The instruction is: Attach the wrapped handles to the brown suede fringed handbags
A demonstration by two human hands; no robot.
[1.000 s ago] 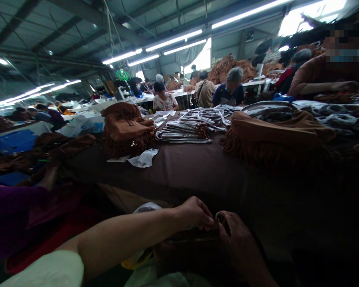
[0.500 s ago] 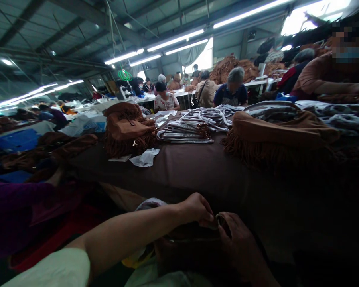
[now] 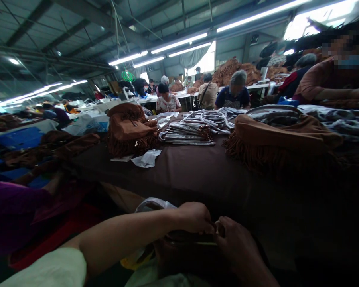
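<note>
Left hand [image 3: 194, 217] is pinching the top edge of a dark brown piece [image 3: 182, 251], fingers curled tight. Right hand [image 3: 236, 247] is gripping the same edge, fingers closed, touching the left. Piece is sitting near, bottom centre, below the table [image 3: 197, 171] edge. Fringed bag [image 3: 128, 129] is lying far left, strap bundle [image 3: 191, 133] just right of it.

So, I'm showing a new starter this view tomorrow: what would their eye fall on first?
Probably the tan goods: a stack of fringed bags left of centre on the dark-clothed table and a larger fringed bag at the right, with a bundle of wrapped straps between them. Close up at the bottom, the left hand and right hand pinch a dark brown piece in shadow.
</note>
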